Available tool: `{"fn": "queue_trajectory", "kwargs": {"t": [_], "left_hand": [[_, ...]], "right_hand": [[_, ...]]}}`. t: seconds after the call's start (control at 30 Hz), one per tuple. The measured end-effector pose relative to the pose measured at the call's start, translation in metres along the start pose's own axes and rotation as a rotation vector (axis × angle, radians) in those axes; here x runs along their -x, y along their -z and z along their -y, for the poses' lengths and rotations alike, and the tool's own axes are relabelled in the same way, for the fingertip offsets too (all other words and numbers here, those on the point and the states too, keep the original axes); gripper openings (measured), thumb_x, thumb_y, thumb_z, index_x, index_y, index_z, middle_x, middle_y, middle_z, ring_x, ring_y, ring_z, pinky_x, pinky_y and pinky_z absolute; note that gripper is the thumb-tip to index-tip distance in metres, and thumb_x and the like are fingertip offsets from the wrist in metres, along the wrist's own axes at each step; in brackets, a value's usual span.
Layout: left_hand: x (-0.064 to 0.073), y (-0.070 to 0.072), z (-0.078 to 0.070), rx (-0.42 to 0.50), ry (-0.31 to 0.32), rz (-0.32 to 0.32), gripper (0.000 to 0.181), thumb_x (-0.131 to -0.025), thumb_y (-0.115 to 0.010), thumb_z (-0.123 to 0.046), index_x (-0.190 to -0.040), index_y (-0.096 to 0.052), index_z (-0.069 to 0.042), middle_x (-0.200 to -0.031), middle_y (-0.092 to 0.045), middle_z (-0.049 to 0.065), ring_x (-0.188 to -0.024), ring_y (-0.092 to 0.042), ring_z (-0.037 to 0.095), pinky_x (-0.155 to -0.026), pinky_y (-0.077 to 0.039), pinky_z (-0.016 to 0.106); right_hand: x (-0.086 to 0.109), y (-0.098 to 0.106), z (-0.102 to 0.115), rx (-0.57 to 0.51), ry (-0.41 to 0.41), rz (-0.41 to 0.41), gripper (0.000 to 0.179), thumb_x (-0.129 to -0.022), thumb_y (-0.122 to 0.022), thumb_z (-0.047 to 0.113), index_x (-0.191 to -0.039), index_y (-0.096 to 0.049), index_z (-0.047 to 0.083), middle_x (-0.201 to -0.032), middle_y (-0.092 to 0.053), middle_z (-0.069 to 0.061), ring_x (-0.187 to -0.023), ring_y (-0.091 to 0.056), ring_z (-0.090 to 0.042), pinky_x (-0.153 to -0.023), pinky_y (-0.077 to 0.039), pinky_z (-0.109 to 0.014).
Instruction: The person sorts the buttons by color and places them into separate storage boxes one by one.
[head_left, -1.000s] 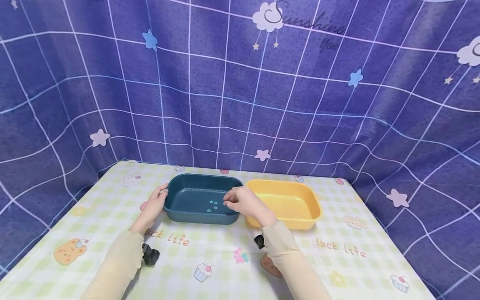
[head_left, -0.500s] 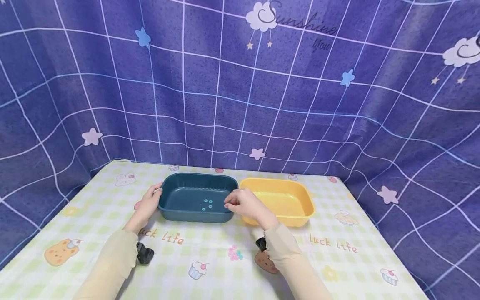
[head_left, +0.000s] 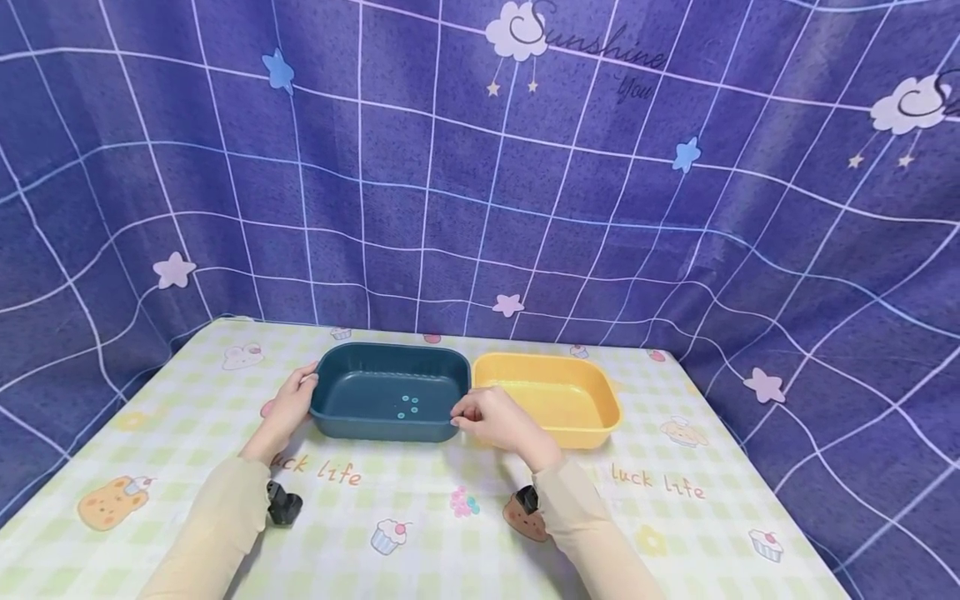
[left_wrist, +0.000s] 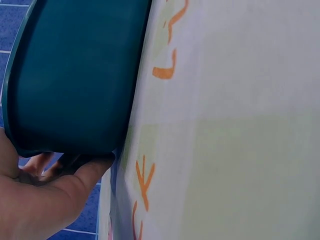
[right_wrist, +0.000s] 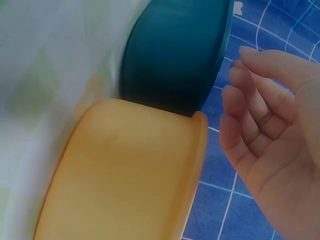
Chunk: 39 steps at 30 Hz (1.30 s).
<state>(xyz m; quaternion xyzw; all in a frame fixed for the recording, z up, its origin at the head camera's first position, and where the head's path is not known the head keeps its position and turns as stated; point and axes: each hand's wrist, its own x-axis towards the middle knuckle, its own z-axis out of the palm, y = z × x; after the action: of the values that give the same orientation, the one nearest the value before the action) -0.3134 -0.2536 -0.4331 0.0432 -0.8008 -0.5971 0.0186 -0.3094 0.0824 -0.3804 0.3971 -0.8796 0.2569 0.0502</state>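
Note:
My left hand (head_left: pixel 291 402) holds the left end of a dark teal plastic basin (head_left: pixel 390 429), a finger and the thumb against the end wall (left_wrist: pixel 80 110) near the rim. Several tiny light-teal rings (head_left: pixel 414 409) lie on its floor. My right hand (head_left: pixel 497 417) hovers over where the teal basin meets a yellow basin (head_left: pixel 570 436). Its thumb and forefinger tips come together and the other fingers are curled. Nothing shows between those fingertips in the right wrist view, though I cannot tell whether something tiny is pinched there.
Both basins stand side by side, their ends meeting, on a checked tablecloth (head_left: pixel 330 533) with printed cupcakes and lettering. A dark blue gridded curtain (head_left: pixel 420 167) hangs behind the table. Black wrist cameras (head_left: pixel 283 505) sit at the cuffs.
The right hand has shifted from above the teal basin's floor to its right rim, toward the yellow basin. The left hand stays at the teal basin's end. The head view has turned slightly right.

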Motion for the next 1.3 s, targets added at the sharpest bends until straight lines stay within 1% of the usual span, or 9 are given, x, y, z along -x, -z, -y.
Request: {"fn": "queue_trajectory", "kwargs": {"t": [0.17,0.33,0.43,0.67,0.83,1.03,1.17,1.3], "left_hand": [[0.0,0.0,-0.001,-0.003,0.014,-0.006,0.055,-0.103,-0.019,-0.032,-0.151,-0.01,-0.009,-0.154,-0.012,0.025,-0.137,-0.024,0.043,-0.103,-0.035,0.057],[0.0,-0.001,0.0,-0.006,0.024,-0.006,0.055,-0.103,-0.019,-0.033,-0.151,-0.01,-0.009,-0.154,-0.013,0.025,-0.137,-0.025,0.043,-0.104,-0.035,0.057],[0.0,-0.002,0.0,-0.003,0.025,-0.001,0.055,-0.103,-0.019,-0.033,-0.151,-0.01,-0.009,-0.154,-0.013,0.025,-0.137,-0.025,0.043,-0.104,-0.035,0.056],[-0.002,0.0,0.001,-0.006,0.008,0.004,0.055,-0.103,-0.019,-0.034,-0.151,-0.01,-0.009,-0.153,-0.013,0.026,-0.136,-0.026,0.043,-0.103,-0.036,0.056],[-0.002,0.0,0.0,-0.012,0.01,-0.002,0.055,-0.103,-0.019,-0.034,-0.151,-0.011,-0.008,-0.153,-0.014,0.026,-0.136,-0.027,0.043,-0.103,-0.036,0.056],[-0.001,0.001,0.0,-0.021,0.009,-0.015,0.055,-0.103,-0.019,-0.033,-0.151,-0.012,-0.007,-0.152,-0.016,0.027,-0.133,-0.03,0.044,-0.101,-0.039,0.057],[-0.002,0.001,0.001,-0.012,0.013,-0.011,0.055,-0.103,-0.019,-0.033,-0.151,-0.012,-0.007,-0.152,-0.015,0.027,-0.134,-0.029,0.044,-0.102,-0.038,0.057],[-0.003,0.0,0.001,-0.006,0.021,-0.007,0.055,-0.103,-0.019,-0.033,-0.151,-0.011,-0.008,-0.153,-0.014,0.026,-0.135,-0.027,0.043,-0.103,-0.036,0.057]], "right_hand": [[0.007,-0.002,-0.001,0.0,0.018,0.002,0.009,-0.085,-0.067,0.009,-0.089,-0.073,0.004,-0.069,-0.065,0.0,-0.063,-0.049,-0.007,-0.056,-0.041,-0.015],[0.016,-0.002,-0.002,0.001,0.031,0.001,0.009,-0.085,-0.066,0.008,-0.089,-0.072,0.003,-0.074,-0.068,-0.001,-0.061,-0.044,-0.003,-0.054,-0.038,-0.013],[0.023,-0.003,-0.001,0.004,0.033,0.001,0.009,-0.085,-0.066,0.009,-0.089,-0.073,0.003,-0.079,-0.069,0.0,-0.062,-0.046,-0.004,-0.055,-0.04,-0.013],[0.033,-0.004,-0.002,0.009,0.046,-0.003,0.009,-0.085,-0.066,0.01,-0.089,-0.073,0.005,-0.079,-0.067,0.0,-0.064,-0.046,-0.002,-0.057,-0.043,-0.012],[0.038,-0.005,-0.004,0.016,0.053,0.004,0.008,-0.085,-0.066,0.009,-0.088,-0.073,0.006,-0.078,-0.065,0.001,-0.064,-0.048,-0.003,-0.058,-0.044,-0.012],[0.046,-0.007,-0.004,0.005,0.033,0.011,0.008,-0.086,-0.066,0.011,-0.088,-0.074,0.008,-0.076,-0.062,0.004,-0.062,-0.045,0.0,-0.058,-0.043,-0.011],[0.051,-0.007,-0.003,-0.017,-0.001,0.018,0.009,-0.086,-0.067,0.012,-0.089,-0.074,0.008,-0.075,-0.062,0.005,-0.062,-0.045,0.001,-0.058,-0.043,-0.012],[0.055,-0.008,-0.001,-0.002,-0.023,0.031,0.009,-0.087,-0.066,0.016,-0.09,-0.074,0.011,-0.075,-0.062,0.007,-0.061,-0.045,0.002,-0.058,-0.043,-0.012]]}}
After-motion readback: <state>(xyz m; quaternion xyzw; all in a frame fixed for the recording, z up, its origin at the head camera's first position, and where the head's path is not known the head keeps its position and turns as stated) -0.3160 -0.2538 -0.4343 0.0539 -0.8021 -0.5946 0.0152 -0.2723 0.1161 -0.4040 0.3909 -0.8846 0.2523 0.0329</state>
